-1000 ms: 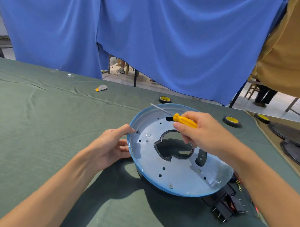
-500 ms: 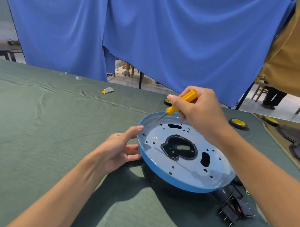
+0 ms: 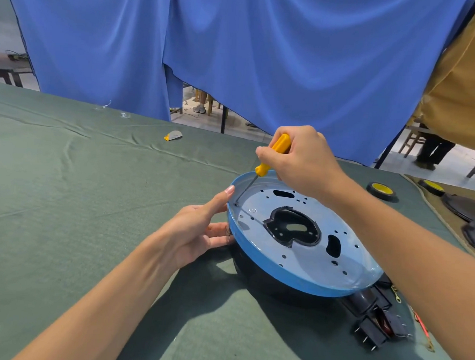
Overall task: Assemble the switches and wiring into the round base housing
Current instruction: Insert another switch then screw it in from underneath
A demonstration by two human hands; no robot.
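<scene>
The round base housing (image 3: 295,265), a blue-rimmed metal disc with holes and a black centre cut-out, sits tilted on the green cloth. My right hand (image 3: 304,160) grips a yellow-handled screwdriver (image 3: 272,156) held steeply, its tip down at the plate's far-left inner edge. My left hand (image 3: 194,232) rests against the housing's left rim, fingers fairly straight, thumb up on the rim beside the screwdriver tip. Black switches (image 3: 376,327) with metal pins and red wiring lie on the cloth under my right forearm, partly hidden.
Black-and-yellow wheels (image 3: 381,190) lie at the back right, with dark round parts (image 3: 464,206) beyond. A small grey-and-yellow piece (image 3: 174,136) sits at the table's far edge. Blue curtains hang behind; a person's legs show at the far right.
My right hand has swung the screwdriver from lying flat over the plate to steeply upright, bringing its tip down to the left inner edge. My left hand stays on the rim.
</scene>
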